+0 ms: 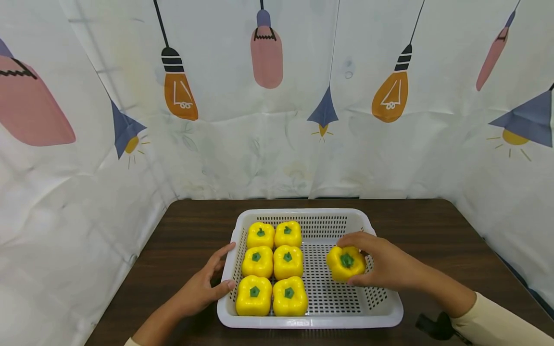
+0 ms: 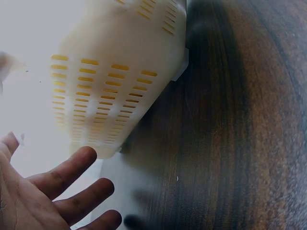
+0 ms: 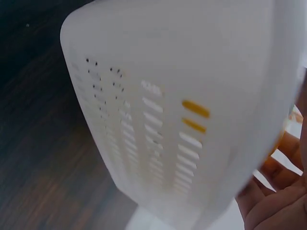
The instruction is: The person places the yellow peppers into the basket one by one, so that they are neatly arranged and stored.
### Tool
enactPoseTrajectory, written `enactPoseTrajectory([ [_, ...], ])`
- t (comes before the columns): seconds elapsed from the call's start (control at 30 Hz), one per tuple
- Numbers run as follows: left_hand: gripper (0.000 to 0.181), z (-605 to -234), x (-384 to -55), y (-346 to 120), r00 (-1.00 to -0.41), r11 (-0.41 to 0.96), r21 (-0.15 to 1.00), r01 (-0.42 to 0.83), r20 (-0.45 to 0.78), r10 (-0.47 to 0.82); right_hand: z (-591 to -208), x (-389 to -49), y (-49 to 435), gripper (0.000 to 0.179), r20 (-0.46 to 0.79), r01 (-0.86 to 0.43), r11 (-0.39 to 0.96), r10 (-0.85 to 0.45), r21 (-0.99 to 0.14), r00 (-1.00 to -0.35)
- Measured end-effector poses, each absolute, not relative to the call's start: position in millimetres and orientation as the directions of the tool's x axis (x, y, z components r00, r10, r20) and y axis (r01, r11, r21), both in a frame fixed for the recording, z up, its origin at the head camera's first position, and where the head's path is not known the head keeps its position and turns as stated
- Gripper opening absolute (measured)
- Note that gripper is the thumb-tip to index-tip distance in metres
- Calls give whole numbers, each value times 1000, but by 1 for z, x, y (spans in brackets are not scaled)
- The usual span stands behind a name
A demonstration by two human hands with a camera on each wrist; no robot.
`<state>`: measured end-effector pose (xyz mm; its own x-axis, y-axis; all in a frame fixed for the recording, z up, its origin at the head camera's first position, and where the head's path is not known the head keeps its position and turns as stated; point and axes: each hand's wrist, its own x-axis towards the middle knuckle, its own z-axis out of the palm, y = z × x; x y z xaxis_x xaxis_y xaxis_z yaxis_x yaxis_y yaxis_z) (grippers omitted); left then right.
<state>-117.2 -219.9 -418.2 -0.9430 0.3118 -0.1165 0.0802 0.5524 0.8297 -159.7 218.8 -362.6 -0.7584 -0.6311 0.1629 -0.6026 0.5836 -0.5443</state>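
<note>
A white perforated plastic basket (image 1: 309, 323) stands on the table, holding several yellow bell peppers (image 1: 256, 261) with green stems, set in two columns along its left half. Over the right part of the basket, my right hand (image 1: 381, 259) grips another yellow bell pepper (image 1: 340, 267) between thumb and fingers, its stem facing up toward the head camera. My left hand (image 1: 199, 289) is at the basket's left rim, fingers spread and fingertips right by the edge. In the left wrist view, those fingers (image 2: 79, 165) are extended beside the slotted basket wall (image 2: 120, 38).
Underneath is a dark wood-grain table (image 1: 199, 226). A white curtain (image 1: 242, 158) printed with lamps and bulbs hangs behind and at both sides. Near the right sleeve lies a black object (image 1: 437, 327).
</note>
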Motion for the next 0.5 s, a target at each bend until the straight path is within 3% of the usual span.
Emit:
enactPoseTrajectory([
  [0.5,74,-418,-118,-219,-945,557,828,60,-133,299,-373,-160,198,67,42,-570,579,-679,-583,-733],
])
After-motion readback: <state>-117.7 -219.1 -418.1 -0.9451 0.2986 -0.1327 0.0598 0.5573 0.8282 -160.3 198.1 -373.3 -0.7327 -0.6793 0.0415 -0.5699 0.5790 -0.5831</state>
